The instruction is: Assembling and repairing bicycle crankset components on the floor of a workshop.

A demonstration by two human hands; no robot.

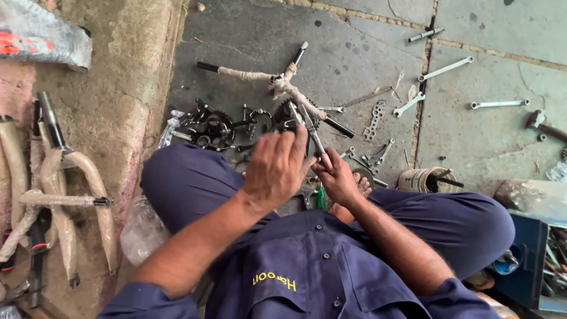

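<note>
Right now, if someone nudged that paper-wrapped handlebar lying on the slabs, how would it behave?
The wrapped handlebar looks like rigid metal tubing, so probably stiff. Its bent shape lying flat suggests it would slide or pivot rather than roll. The paper wrap may grip well.

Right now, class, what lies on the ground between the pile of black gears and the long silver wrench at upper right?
In the head view, between the black gear pile and the long silver wrench lie the tan-wrapped handlebar and a perforated metal strip.

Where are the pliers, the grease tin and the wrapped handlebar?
pliers [312, 131]: head view, on the metal arms above the right hand.
grease tin [420, 179]: head view, on its side wall.
wrapped handlebar [248, 74]: head view, on the paper-wrapped left bar.
</note>
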